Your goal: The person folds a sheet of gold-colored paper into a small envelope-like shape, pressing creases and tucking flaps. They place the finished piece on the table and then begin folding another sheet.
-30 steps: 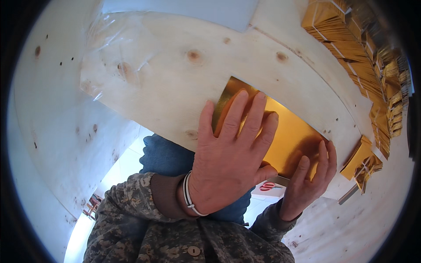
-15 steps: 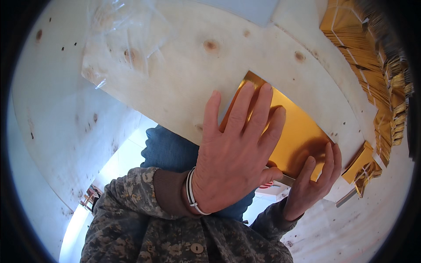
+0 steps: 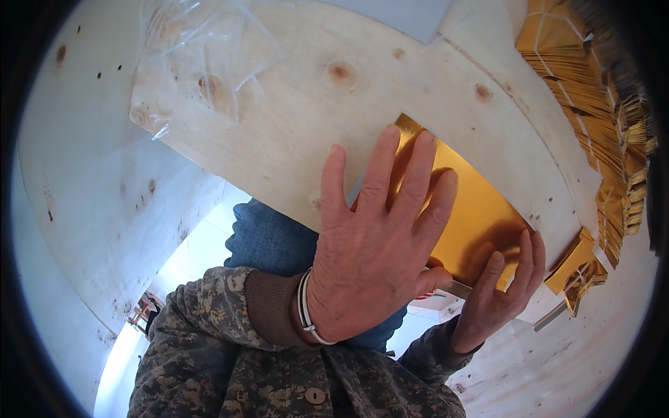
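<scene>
A shiny gold foil sheet (image 3: 477, 209) lies on the pale wooden board in front of me. My left hand (image 3: 380, 258), with a white and dark band at its wrist, is spread over the sheet's left part. Its fingers are apart and the fingertips reach toward the far edge; the palm hides part of the foil. At the sheet's right end is my right hand (image 3: 502, 296), its fingers slightly bent and apart, touching or nearly touching the edge. Both hands are reflected in the foil. Whether several sheets lie stacked there, I cannot tell.
Bundles of gold folded paper (image 3: 578, 104) tied with pale string line the far right. A smaller gold folded piece (image 3: 575, 265) sits right of my right hand. Clear plastic film (image 3: 209, 56) lies at the far left of the board (image 3: 300, 132), and a grey sheet (image 3: 408, 14) at the back.
My hands and the gold sheet hold nearly the same places. The view has shifted very slightly, and the clear film at the far left looks a little more spread.
</scene>
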`<state>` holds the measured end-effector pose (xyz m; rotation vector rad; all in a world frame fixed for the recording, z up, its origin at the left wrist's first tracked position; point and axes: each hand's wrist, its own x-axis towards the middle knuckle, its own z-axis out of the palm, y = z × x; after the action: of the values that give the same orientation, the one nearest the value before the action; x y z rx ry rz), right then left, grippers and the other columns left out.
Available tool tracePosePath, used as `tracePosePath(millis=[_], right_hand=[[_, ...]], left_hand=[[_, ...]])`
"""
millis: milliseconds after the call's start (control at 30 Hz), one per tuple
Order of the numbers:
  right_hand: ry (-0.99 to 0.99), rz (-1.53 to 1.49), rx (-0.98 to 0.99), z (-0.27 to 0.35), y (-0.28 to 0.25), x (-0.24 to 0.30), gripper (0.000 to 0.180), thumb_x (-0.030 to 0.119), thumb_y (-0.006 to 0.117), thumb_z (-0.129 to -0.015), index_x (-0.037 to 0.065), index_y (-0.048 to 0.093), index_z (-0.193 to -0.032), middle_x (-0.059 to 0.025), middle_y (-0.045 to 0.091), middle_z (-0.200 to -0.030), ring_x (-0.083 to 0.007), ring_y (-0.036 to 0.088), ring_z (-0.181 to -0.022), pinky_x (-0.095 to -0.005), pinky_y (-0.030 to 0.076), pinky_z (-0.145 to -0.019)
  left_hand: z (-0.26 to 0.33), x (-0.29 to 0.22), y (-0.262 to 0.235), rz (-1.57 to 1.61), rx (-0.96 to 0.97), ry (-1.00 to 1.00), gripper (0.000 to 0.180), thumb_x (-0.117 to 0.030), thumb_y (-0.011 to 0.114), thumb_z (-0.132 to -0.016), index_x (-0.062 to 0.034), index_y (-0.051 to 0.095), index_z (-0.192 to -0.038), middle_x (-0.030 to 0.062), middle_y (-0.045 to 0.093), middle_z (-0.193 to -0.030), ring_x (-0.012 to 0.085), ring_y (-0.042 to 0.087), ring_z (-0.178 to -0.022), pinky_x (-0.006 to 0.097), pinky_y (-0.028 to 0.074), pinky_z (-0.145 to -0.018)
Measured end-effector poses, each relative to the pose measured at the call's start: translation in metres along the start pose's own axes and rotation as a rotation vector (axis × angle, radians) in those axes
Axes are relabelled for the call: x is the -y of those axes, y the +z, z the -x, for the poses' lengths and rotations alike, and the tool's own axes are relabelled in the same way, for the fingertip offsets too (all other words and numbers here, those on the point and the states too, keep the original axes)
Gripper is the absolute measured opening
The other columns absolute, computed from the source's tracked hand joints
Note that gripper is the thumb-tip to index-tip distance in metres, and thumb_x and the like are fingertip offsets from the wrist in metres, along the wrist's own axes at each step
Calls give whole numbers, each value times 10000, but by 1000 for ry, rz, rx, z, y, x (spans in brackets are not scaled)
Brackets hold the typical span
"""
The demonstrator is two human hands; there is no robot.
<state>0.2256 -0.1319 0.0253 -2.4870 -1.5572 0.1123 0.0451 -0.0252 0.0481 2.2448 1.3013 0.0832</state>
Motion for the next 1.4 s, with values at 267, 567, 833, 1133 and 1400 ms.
tracePosePath(millis=[267, 567, 833, 1133, 1400], right_hand=[[0, 4, 1, 1, 1, -2, 361, 200, 582, -995, 73, 610, -1332, -165, 529, -1403, -332, 528, -1309, -470, 497, -1053], [11, 5, 4, 0, 0, -1, 369, 217, 577, -1002, 76, 602, -1342, -165, 527, -1404, -328, 525, -1311, -473, 498, -1053], [-5, 24, 3, 0, 0, -2, 373, 217, 577, -999, 76, 600, -1344, -165, 533, -1399, -327, 526, -1308, -477, 488, -1062], [-8, 28, 3, 1, 1, -2, 366, 214, 570, -1000, 80, 601, -1340, -164, 535, -1397, -320, 536, -1301, -472, 503, -1045], [-31, 28, -2, 1, 1, -5, 366, 226, 565, -1005, 77, 601, -1337, -172, 534, -1393, -326, 544, -1290, -475, 512, -1032]], left_hand=[[0, 1, 0, -71, 79, 12, 869, -692, 618, -757, -88, 556, -1378, 230, 362, -1538, 466, 353, -1379, 683, 294, -1026], [0, 3, 2, -90, 54, 26, 859, -713, 571, -786, -86, 562, -1373, 227, 369, -1536, 455, 359, -1382, 661, 310, -1034], [0, 3, 1, -48, 44, 17, 860, -692, 603, -761, -86, 565, -1371, 221, 374, -1534, 439, 359, -1390, 659, 311, -1035], [0, 2, 2, 19, 19, 20, 900, -585, 778, -658, -58, 535, -1346, 218, 378, -1515, 409, 337, -1409, 661, 279, -1062], [0, 2, 3, 23, -6, 21, 902, -570, 808, -640, -47, 531, -1321, 221, 401, -1488, 403, 339, -1405, 662, 274, -1067]])
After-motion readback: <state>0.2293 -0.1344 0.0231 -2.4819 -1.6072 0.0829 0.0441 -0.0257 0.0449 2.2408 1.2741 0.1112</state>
